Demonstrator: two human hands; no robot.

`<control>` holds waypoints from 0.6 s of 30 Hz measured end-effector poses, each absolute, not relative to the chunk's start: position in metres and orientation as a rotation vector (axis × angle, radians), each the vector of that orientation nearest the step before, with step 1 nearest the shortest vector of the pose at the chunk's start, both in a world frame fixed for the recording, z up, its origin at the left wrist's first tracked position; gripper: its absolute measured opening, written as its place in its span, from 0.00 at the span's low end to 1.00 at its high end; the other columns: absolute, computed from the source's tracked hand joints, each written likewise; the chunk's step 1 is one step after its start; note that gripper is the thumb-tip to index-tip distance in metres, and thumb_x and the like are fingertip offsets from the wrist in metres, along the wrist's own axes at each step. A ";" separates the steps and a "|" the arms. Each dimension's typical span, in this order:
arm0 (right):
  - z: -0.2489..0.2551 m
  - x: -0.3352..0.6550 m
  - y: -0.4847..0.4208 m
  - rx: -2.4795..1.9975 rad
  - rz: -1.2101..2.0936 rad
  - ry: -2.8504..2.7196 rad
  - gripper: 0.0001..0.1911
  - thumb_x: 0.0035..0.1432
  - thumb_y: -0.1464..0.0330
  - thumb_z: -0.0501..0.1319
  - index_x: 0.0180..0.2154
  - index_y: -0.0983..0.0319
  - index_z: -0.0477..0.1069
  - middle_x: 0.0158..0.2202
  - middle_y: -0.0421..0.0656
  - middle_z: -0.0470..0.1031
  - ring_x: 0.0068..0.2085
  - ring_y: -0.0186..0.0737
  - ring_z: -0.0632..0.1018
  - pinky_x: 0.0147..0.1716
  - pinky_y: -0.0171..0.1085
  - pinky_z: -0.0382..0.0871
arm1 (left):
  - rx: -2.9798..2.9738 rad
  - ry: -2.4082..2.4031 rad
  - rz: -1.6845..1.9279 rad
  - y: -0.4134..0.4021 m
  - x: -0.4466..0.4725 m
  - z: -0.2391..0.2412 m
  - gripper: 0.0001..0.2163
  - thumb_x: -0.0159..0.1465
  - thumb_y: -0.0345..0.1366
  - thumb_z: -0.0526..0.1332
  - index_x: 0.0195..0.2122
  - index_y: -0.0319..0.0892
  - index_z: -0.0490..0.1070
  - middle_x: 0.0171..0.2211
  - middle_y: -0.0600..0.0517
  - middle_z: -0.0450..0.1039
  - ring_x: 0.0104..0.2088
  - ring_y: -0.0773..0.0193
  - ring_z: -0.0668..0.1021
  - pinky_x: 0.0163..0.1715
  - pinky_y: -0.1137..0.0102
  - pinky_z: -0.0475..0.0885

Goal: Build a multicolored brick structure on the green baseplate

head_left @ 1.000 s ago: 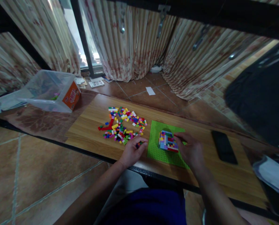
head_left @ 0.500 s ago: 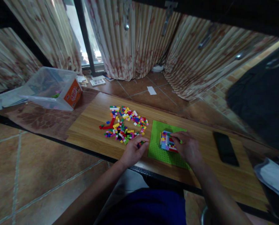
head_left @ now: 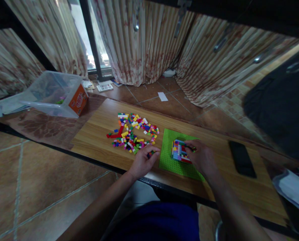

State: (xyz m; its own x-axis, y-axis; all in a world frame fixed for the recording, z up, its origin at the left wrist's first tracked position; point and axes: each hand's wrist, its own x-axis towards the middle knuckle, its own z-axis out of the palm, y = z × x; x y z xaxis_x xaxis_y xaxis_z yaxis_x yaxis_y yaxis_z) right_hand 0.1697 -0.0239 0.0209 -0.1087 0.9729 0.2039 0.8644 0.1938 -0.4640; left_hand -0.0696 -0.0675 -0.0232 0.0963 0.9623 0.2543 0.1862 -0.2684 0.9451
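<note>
A green baseplate (head_left: 170,160) lies on the wooden table, and a multicoloured block of small bricks (head_left: 178,151) stands on it. My right hand (head_left: 202,158) rests against the block's right side, fingers curled with the tips on its top edge. My left hand (head_left: 142,160) lies just left of the baseplate, fingers closed round a few small bricks (head_left: 151,153). A scattered pile of loose coloured bricks (head_left: 133,132) spreads over the table beyond my left hand.
A black phone (head_left: 241,158) lies on the table to the right. A clear plastic tub (head_left: 56,95) with an orange label stands at the far left. Curtains hang behind, with papers on the tiled floor. A dark object fills the right edge.
My right hand has crept slightly left along the block's top edge, its fingers curling tighter. My left hand has stayed where it was.
</note>
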 end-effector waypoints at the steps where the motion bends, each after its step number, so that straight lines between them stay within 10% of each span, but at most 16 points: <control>1: 0.021 0.169 -0.025 -1.716 0.315 -1.996 0.13 0.54 0.67 0.56 0.37 0.60 0.77 0.37 0.46 0.79 0.37 0.44 0.78 0.40 0.44 0.72 | 1.589 1.163 1.244 -0.068 -0.070 -0.023 0.05 0.65 0.33 0.59 0.38 0.42 0.74 0.34 0.52 0.76 0.36 0.65 0.77 0.39 0.71 0.69; 18: 0.006 0.173 -0.025 -1.500 0.147 -2.106 0.13 0.62 0.63 0.56 0.32 0.60 0.77 0.39 0.47 0.75 0.42 0.46 0.73 0.45 0.47 0.70 | 1.601 1.177 1.235 -0.067 -0.070 -0.022 0.05 0.65 0.33 0.59 0.37 0.42 0.75 0.34 0.52 0.76 0.36 0.65 0.77 0.40 0.71 0.70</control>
